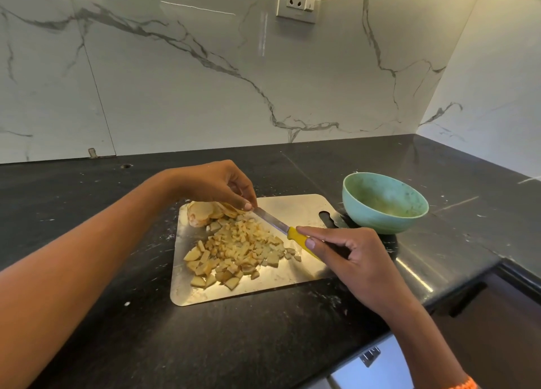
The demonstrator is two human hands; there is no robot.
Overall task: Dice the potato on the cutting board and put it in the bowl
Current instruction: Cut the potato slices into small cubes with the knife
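While the right hand [355, 259] grips the yellow-handled knife [288, 233] with fingers curled round its handle, the blade lies slanted over the diced potato [238, 249] heaped on the steel cutting board [292, 277] on the black tabletop [205, 344]. Farther back, the left hand [218, 185] pinches the blade tip beside the uncut potato slices [205, 211]. Beyond the board's right corner sits the green bowl [383, 201].

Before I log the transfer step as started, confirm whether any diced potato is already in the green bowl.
No: the green bowl shows only its bare inside, while the diced potato lies heaped on the cutting board.
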